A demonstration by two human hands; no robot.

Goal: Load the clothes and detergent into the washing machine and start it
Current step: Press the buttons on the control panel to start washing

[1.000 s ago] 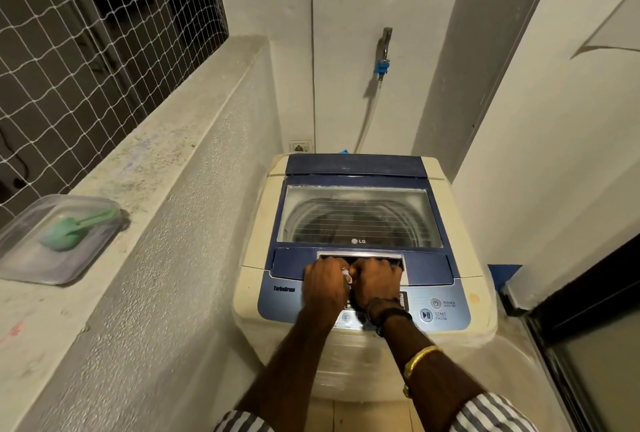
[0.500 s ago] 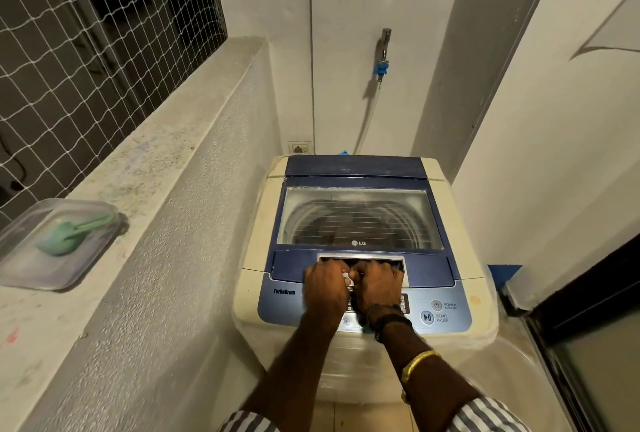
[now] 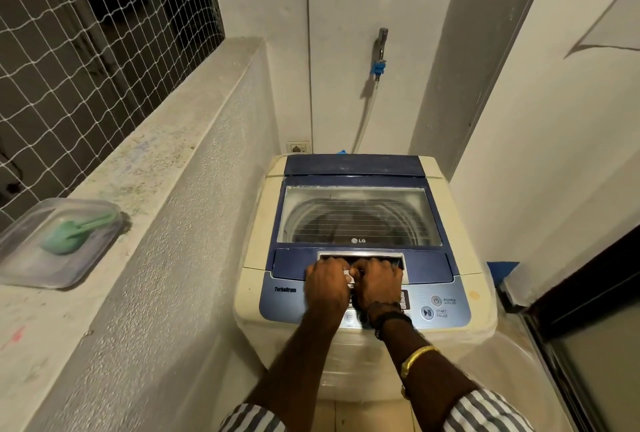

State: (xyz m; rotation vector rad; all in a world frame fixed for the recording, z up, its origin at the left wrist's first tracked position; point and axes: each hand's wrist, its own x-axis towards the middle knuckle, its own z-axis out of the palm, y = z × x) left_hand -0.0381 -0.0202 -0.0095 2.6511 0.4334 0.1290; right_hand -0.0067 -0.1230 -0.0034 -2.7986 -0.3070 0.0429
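1. Head view: cream and blue washer [image 3: 258,241] in the far corner, between a rough ledge [image 3: 156,161] on the left and a plain wall on the right.
2. Lid [image 3: 358,213] down flat, with the drum and a dark mass visible through its glass pane; cannot tell whether that mass is clothes.
3. Left hand [image 3: 325,288] and right hand [image 3: 377,284] side by side and touching, at the lid's front edge, over the handle [image 3: 360,256] slot.
4. Fingers [image 3: 329,263] of both hands curled and pressed together, gripping the handle, tips hooked down into the slot and out of sight.
5. Small white patch between the two hands; cannot tell what.
6. Panel [image 3: 287,307] along the washer's front edge, its middle hidden under the wrists.
7. Power button [image 3: 436,300] and start button [image 3: 427,313] bare at the panel's right end, near the right wrist but untouched.
8. Dark band [image 3: 391,319] on the right wrist, gold bangle [image 3: 417,355] further up the arm, striped sleeves at the bottom edge of view.
9. Clear tub [image 3: 20,258] at the near end of the ledge, green scoop [image 3: 69,241] lying in it, its stem pointing to the far right.
10. Net [image 3: 86,33] above the ledge's outer edge.
11. Tap [image 3: 382,40] on the back wall above the washer, pale hose [image 3: 367,113] hanging from it down behind the washer's back edge.
12. Socket [image 3: 298,147] low on the wall, by the washer's back left corner.
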